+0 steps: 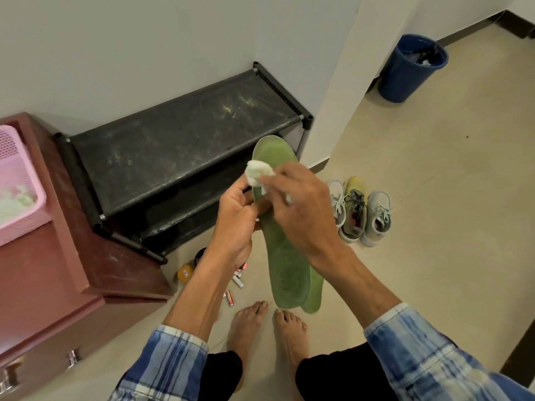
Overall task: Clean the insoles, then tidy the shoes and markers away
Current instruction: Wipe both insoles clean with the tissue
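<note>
My left hand [236, 221] grips two green insoles [285, 267] stacked one behind the other, held upright in front of me. My right hand [298, 206] pinches a crumpled white tissue [259, 172] against the upper part of the front insole. On the floor to the right stand three sneakers [360, 214], side by side. Several markers [237, 280] lie scattered on the floor below my left forearm, partly hidden by it.
A black two-tier shoe rack [179, 151] stands against the wall. A brown cabinet [58, 256] at left carries a pink basket [20, 183] with white tissues. A blue bin [411, 68] sits at the far right. A yellow jar [185, 273] is on the floor. My bare feet [269, 328] are below.
</note>
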